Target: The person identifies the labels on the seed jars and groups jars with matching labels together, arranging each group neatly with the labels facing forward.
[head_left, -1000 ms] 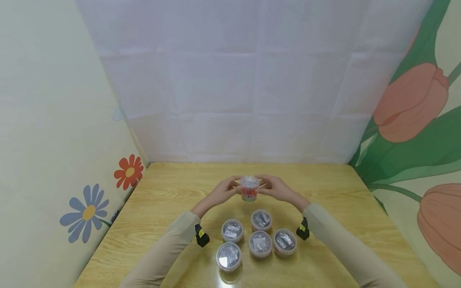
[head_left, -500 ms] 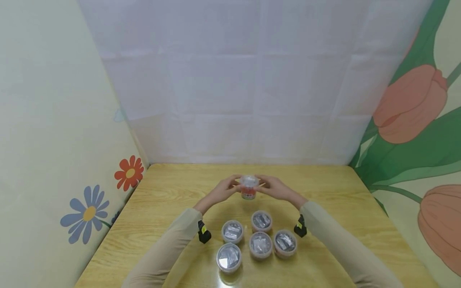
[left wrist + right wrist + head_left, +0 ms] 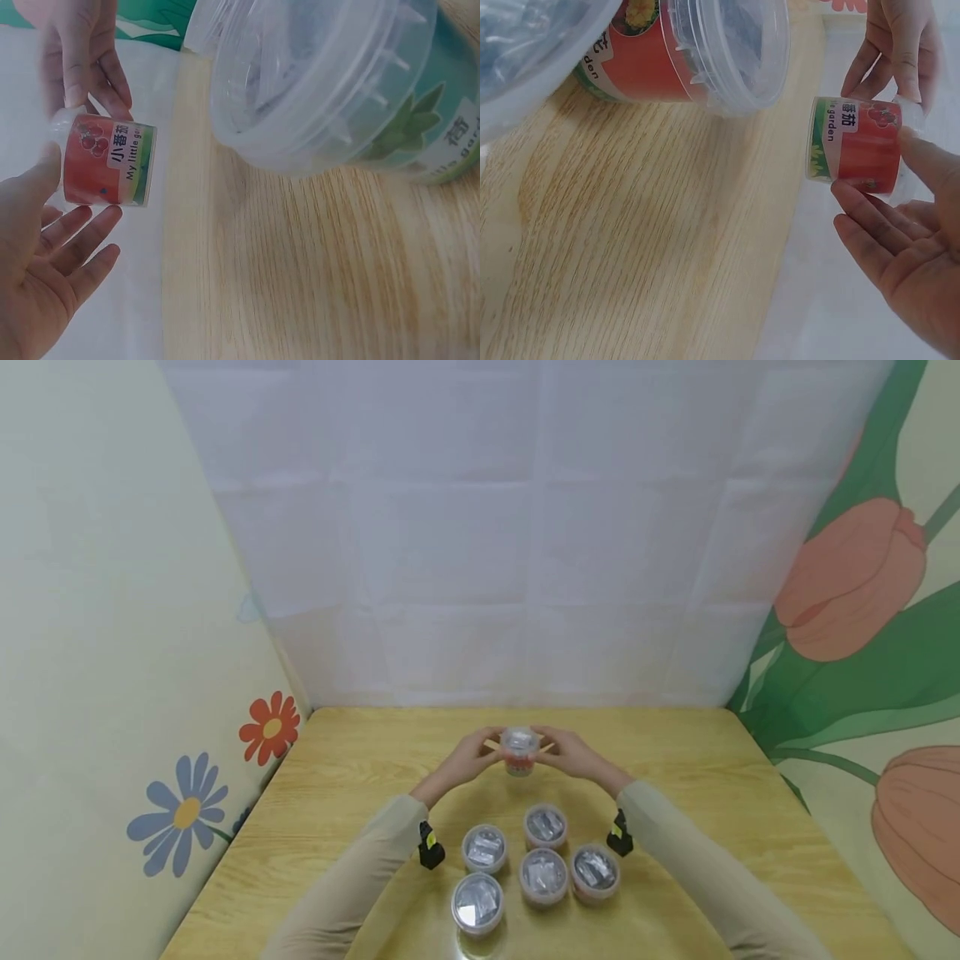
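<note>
A small clear plastic tub [image 3: 520, 753] with a lid is up off the table in the head view, between both hands. Its red label shows cherry tomatoes and "My little garden" in the left wrist view, where the tub [image 3: 109, 160] appears sideways. My left hand [image 3: 468, 757] grips one side of it near the lid, thumb and fingertips on the tub. From the opposite side my right hand [image 3: 573, 755] holds it the same way. In the right wrist view the right hand [image 3: 911, 236] has its thumb by the lid and several fingers along the label.
Several more lidded tubs stand grouped on the wooden table [image 3: 360, 752] nearer the body, among them a left front tub [image 3: 477, 903] and a right tub [image 3: 595, 873]. Silvery packets show through their lids. A white cloth [image 3: 450, 543] hangs behind, with flower-printed walls either side.
Both wrists have drawn slightly inward while the hands keep hold of the tub. The table and the standing tubs sit a little lower in the head view.
</note>
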Demonstrator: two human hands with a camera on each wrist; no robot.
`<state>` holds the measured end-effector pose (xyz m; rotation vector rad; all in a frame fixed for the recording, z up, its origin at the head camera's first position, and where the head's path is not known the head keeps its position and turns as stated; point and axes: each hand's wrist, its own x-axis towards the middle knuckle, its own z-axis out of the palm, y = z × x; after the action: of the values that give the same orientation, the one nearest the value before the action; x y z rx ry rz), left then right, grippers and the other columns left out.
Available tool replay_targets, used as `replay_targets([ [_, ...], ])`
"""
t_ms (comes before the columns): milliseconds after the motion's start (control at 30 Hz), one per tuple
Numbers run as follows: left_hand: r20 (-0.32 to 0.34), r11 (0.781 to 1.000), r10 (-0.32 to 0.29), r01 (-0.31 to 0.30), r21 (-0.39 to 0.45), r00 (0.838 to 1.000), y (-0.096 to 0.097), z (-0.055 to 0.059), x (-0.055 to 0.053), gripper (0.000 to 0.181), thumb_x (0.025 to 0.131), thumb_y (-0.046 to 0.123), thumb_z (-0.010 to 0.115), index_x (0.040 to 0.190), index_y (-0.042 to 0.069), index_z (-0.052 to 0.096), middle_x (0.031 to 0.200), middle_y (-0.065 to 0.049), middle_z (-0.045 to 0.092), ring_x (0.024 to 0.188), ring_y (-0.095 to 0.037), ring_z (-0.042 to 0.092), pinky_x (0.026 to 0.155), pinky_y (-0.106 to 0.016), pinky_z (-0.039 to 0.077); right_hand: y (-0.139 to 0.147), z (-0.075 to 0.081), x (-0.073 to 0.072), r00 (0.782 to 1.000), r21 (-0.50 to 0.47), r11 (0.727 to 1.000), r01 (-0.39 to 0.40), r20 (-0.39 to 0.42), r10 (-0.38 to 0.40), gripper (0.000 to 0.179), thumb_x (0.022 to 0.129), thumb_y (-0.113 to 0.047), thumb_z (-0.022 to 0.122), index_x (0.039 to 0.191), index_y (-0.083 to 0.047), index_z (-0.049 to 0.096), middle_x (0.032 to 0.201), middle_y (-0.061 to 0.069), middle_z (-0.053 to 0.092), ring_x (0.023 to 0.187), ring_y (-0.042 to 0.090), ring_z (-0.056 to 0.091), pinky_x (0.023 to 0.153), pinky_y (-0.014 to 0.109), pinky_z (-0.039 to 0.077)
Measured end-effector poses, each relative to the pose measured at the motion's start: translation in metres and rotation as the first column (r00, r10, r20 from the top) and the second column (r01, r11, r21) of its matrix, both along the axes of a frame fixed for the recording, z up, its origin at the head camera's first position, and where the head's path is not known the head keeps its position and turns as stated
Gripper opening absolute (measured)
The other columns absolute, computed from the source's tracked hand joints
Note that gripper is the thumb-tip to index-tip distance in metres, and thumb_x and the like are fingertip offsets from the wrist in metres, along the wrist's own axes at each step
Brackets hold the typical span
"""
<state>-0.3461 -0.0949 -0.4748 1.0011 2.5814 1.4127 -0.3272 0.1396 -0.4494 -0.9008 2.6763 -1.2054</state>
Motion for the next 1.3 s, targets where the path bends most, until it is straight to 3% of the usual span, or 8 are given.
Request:
replay_targets([
  [100,0.007,1.000,0.001,-0.001,0.011,1.000,0.000,-0.002,0.000,0.047,0.092,0.019,0.058,0.133,0.000,0.045,0.121,-0.021,0.055,0.095,-0.033,0.064,0.080,-0.038,0.055,-0.002,-0.001,0.000,1.000,0.006,1.000,0.027,0.013,-0.027,0.056,0.089,-0.017,0.062,0.136,0.005,0.040,0.114,0.025,0.059,0.096,0.035,0.062,0.078,0.038,0.055],
  [267,-0.056,1.000,-0.019,0.021,0.019,0.998,-0.001,-0.001,-0.001,0.051,0.092,0.028,0.057,0.133,0.000,0.043,0.119,-0.023,0.056,0.092,-0.029,0.065,0.076,-0.035,0.056,-0.003,0.002,-0.001,0.996,-0.006,0.996,0.087,0.033,-0.087,0.054,0.087,-0.014,0.065,0.131,0.006,0.042,0.107,0.025,0.061,0.091,0.035,0.064,0.074,0.038,0.056],
  [400,-0.052,1.000,0.002,-0.002,0.001,0.999,-0.001,0.001,-0.004,0.054,0.092,0.028,0.057,0.136,0.001,0.040,0.117,-0.025,0.056,0.091,-0.030,0.065,0.075,-0.037,0.056,-0.004,0.003,-0.003,0.992,-0.031,0.993,0.116,0.047,-0.115,0.052,0.086,-0.013,0.066,0.127,0.007,0.042,0.103,0.025,0.062,0.090,0.035,0.064,0.073,0.037,0.056],
  [600,0.012,0.997,0.061,-0.060,-0.039,0.998,0.002,-0.001,-0.006,0.050,0.092,0.019,0.058,0.136,0.003,0.040,0.121,-0.023,0.055,0.096,-0.033,0.064,0.079,-0.037,0.055,-0.003,-0.002,-0.006,0.994,-0.061,0.994,0.095,0.053,-0.092,0.047,0.087,-0.011,0.065,0.125,0.006,0.043,0.103,0.026,0.062,0.093,0.038,0.063,0.075,0.038,0.056],
  [833,0.008,0.995,0.093,-0.093,-0.023,0.996,0.004,-0.004,-0.007,0.047,0.091,0.019,0.059,0.133,0.005,0.044,0.123,-0.020,0.054,0.098,-0.032,0.063,0.080,-0.035,0.055,-0.002,-0.005,-0.007,0.998,-0.090,0.994,0.055,0.048,-0.051,0.048,0.088,-0.008,0.062,0.129,0.007,0.042,0.110,0.029,0.060,0.101,0.040,0.060,0.081,0.040,0.054],
  [1300,0.024,0.989,0.142,-0.143,0.029,0.990,0.007,-0.011,-0.007,0.043,0.089,0.015,0.061,0.129,0.004,0.049,0.122,-0.019,0.056,0.097,-0.032,0.064,0.081,-0.033,0.055,0.000,-0.013,-0.010,0.998,0.007,0.999,-0.036,0.048,0.036,0.057,0.093,-0.011,0.055,0.140,0.009,0.029,0.131,0.031,0.046,0.113,0.042,0.053,0.092,0.045,0.048],
])
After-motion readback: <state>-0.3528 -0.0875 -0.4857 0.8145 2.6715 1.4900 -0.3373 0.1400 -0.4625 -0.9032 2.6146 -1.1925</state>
